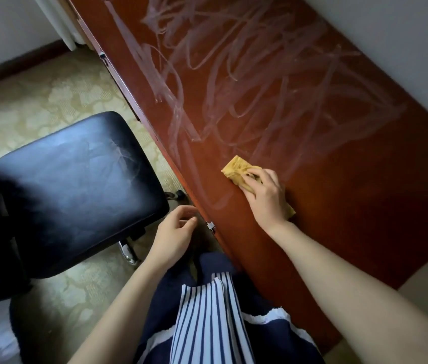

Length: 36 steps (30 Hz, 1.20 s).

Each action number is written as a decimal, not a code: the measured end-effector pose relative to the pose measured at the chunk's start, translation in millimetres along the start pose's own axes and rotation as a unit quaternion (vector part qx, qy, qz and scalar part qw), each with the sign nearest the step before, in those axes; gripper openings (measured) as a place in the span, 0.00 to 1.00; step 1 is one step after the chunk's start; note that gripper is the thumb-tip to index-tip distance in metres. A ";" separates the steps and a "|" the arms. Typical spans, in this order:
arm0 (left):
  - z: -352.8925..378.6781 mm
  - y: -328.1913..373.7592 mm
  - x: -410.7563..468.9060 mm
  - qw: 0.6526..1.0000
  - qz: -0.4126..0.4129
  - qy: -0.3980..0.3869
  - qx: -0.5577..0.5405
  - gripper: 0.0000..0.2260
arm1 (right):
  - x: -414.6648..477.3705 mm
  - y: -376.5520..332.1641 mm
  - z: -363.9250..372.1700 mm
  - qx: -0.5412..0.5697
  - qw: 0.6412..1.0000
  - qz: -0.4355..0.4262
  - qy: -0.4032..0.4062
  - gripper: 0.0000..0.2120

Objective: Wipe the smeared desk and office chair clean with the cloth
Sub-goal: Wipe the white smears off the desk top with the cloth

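Now right hand (265, 195) presses cloth (236, 170) onto smeared desk (338, 179).

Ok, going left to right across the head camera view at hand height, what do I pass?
First the black padded office chair seat → left hand, holding nothing → small metal fitting on the desk edge → folded yellow cloth → right hand holding it → reddish-brown wooden desk top.

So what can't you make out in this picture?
Head view:
Most of the cloth, covered by the right hand gripping it.
The desk: far end cut off by the top edge.
The chair: back and base dark, cut by the left edge.
The small metal fitting on the desk edge, too small to identify.
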<state>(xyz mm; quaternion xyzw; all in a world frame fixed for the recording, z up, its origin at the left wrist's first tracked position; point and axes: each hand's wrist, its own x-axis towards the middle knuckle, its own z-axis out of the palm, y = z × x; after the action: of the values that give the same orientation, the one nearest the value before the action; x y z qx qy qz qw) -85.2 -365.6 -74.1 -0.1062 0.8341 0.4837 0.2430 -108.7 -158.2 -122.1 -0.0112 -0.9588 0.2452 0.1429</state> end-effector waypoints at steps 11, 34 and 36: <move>-5.7 9.6 36.6 0.994 0.003 0.108 0.001 0.24 | -1.0 -39.0 34.4 0.069 0.986 -0.147 -0.040 0.16; 45.3 58.8 80.0 0.844 0.190 -0.108 0.489 0.50 | 42.9 86.8 -20.2 -0.061 0.956 0.213 0.194 0.15; 46.5 59.9 80.3 0.831 0.195 -0.103 0.510 0.51 | 58.6 75.4 -11.1 -0.064 0.935 0.265 0.226 0.14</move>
<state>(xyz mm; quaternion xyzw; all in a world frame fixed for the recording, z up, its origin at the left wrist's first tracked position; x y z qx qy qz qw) -164.8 -290.5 -88.9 0.2481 0.9357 0.0347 0.2483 -165.5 -81.3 -132.8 -0.3294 -0.8771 0.2033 0.2843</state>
